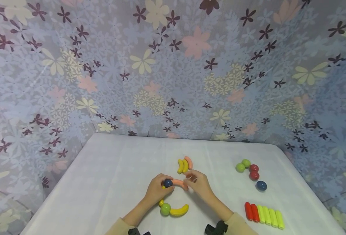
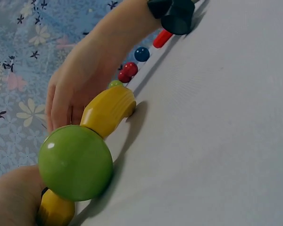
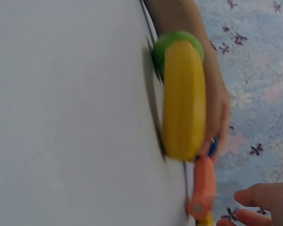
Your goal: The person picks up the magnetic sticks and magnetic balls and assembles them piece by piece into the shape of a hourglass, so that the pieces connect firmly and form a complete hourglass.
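Observation:
My left hand (image 1: pixel 157 188) pinches a dark blue ball (image 1: pixel 167 183) between thumb and fingers. A salmon-coloured curved piece (image 1: pixel 179 183) runs rightward from that ball. My right hand (image 1: pixel 200 183) is by its right end, fingers loosely bent; in the right wrist view the fingertips (image 3: pixel 245 195) are apart from the salmon piece (image 3: pixel 204 183). Below the left hand, a mostly covered yellow piece (image 1: pixel 161 202) leads down to a green ball (image 1: pixel 165 209). From the green ball a yellow banana-shaped piece (image 1: pixel 179 210) extends right, its free end curving upward.
Beyond the hands lie two small yellow curved pieces (image 1: pixel 183 166) and a salmon one (image 1: pixel 189 162). At right are green balls (image 1: pixel 240 167), red balls (image 1: pixel 254 175) and a blue ball (image 1: pixel 261 186). Nearer, red sticks (image 1: pixel 251 211) and several yellow-green sticks (image 1: pixel 270 216) form a row.

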`<state>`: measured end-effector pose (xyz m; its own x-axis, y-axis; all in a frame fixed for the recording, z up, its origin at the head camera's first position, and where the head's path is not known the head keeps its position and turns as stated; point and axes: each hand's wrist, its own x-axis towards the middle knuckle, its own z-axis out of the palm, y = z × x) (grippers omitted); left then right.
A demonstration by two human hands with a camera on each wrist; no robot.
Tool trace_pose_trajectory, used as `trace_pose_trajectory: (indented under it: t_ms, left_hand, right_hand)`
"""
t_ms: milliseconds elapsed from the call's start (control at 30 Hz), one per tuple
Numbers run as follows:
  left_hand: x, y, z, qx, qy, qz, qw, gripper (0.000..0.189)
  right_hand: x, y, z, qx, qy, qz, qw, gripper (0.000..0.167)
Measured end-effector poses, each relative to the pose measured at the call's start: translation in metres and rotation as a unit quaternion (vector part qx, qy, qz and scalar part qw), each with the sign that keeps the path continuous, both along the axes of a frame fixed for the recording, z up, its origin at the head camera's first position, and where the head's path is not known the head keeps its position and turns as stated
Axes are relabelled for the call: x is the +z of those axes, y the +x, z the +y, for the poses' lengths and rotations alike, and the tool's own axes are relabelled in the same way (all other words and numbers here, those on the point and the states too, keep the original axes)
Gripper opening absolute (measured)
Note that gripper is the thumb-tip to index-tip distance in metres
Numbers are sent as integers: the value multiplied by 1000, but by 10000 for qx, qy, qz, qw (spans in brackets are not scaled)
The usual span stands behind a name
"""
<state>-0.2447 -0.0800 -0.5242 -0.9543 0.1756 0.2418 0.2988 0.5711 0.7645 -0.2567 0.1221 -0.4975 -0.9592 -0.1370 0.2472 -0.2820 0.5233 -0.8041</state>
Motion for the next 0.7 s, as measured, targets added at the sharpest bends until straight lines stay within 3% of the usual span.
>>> trace_pose_trajectory:
  t_ms: [333,533,700]
  left_hand:
    - [0,1,1,240,106,77,9996,27]
    - [-1,3,2,366,14,138,9992,26]
    - [0,4,3,388,8,193,9991,26]
  right_hand:
    - [12,-3,91,-1337,266,323,9901,15]
    - [14,10,145,-2212,400,696,9719,19]
    - [14,19,179,-2748,466,674,9580,21]
